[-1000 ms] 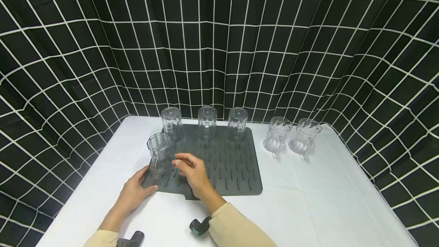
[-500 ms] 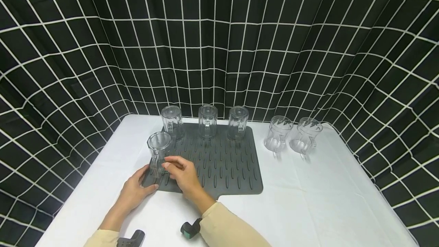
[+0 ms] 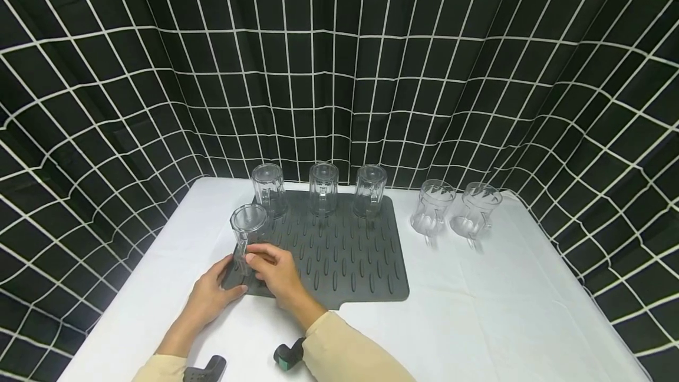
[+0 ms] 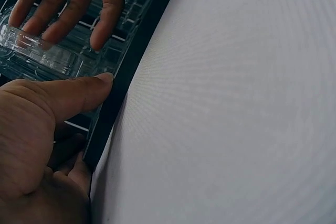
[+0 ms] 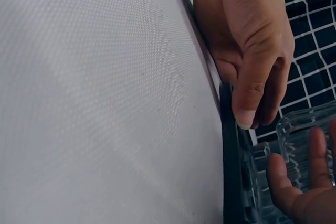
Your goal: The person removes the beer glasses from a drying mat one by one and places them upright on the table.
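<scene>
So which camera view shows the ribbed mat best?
The head view: it takes in nearly the whole mat, ribbed top included, though the right hand covers a little. Each wrist view shows mainly a dark strip of its edge.

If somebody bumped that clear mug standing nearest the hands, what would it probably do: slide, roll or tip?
The mug might tip rather than roll, since it stands on end and looks taller than wide. Its smooth, glossy walls could feel slippery. The raised ridges of the grey mat beneath may stop it sliding freely.
</scene>
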